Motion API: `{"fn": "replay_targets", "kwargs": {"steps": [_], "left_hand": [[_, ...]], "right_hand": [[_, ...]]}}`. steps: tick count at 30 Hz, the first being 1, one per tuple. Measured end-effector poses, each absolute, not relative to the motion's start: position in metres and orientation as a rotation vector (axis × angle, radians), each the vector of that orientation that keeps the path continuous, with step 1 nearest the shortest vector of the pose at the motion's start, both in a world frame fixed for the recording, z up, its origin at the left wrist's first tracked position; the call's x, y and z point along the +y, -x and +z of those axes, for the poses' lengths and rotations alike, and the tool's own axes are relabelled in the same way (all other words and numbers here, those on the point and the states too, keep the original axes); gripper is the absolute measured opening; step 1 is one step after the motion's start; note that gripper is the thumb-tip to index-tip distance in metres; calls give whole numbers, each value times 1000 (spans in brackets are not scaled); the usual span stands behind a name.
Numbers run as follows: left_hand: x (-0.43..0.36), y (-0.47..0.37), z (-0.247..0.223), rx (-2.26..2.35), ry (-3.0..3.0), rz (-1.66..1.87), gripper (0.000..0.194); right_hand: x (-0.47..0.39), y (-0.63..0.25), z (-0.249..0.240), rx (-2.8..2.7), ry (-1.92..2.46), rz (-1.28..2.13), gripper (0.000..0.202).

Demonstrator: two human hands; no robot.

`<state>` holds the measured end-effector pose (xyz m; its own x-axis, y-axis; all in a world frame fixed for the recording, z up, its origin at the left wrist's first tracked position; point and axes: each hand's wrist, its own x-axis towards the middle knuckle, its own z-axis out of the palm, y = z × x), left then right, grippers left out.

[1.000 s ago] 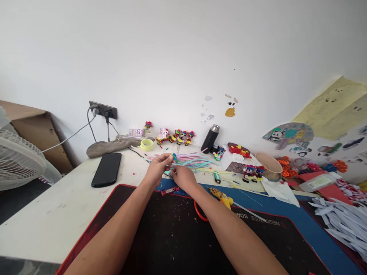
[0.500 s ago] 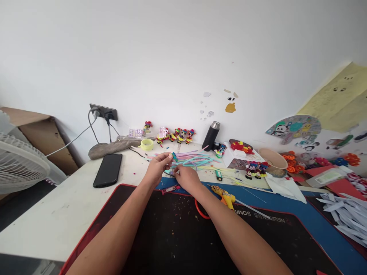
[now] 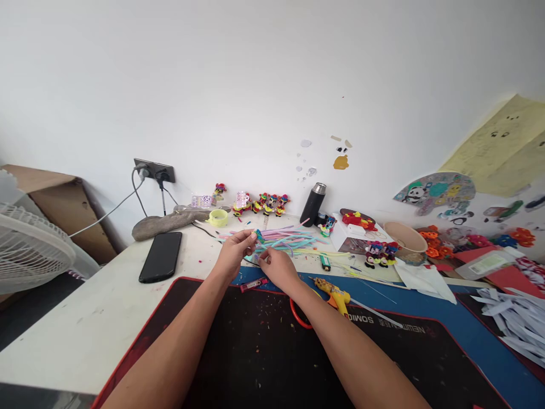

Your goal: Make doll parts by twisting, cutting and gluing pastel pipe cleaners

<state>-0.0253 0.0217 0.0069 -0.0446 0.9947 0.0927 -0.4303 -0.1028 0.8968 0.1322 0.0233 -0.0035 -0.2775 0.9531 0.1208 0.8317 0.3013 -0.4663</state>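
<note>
Left hand [image 3: 237,248] pinches a small blue-green piece [image 3: 259,234] between thumb and fingers, much as it did half a second ago. Just beside and nearer, the right hand [image 3: 279,269] has barely shifted, its fingertips drawn together; whether they grip anything, I cannot tell. Beyond both hands spread slender pastel strips [image 3: 298,238]; right of the right hand lies a yellow, pistol-shaped glue gun [image 3: 338,297].

The small held piece [image 3: 258,234] is blue-green. The strips [image 3: 298,241] on its far side are pink, lilac and mint. The near mat [image 3: 255,352] is black with a red edge (pale lettering [image 3: 361,319] marks its far right). The glue gun [image 3: 336,296] is yellow, its nose mottled brown; the far flask [image 3: 313,205] is black, silver-capped.
</note>
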Motion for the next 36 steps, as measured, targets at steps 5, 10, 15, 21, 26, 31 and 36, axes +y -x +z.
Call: {"fn": "replay_targets", "kwargs": {"steps": [5, 10, 15, 21, 26, 31, 36], "left_hand": [[23, 26, 5, 868, -941, 1479, 42], [24, 26, -1, 941, -1005, 1418, 42], [23, 23, -3, 963, -1103, 1350, 38], [20, 19, 1, 996, -1123, 1289, 44], [17, 18, 2, 998, -1172, 1245, 48], [16, 17, 3, 996, -1167, 1245, 47], [16, 16, 4, 1010, -1178, 1247, 47]], "right_hand": [[20, -148, -3, -1790, 1375, 775, 21], [21, -155, 5, -1540, 1211, 945, 28], [18, -156, 7, -1545, 1172, 975, 28], [13, -159, 5, -1516, 1179, 1002, 28], [12, -160, 5, -1520, 1156, 1011, 29], [10, -161, 5, -1531, 1167, 989, 28], [9, -162, 3, -1561, 1173, 952, 25]]}}
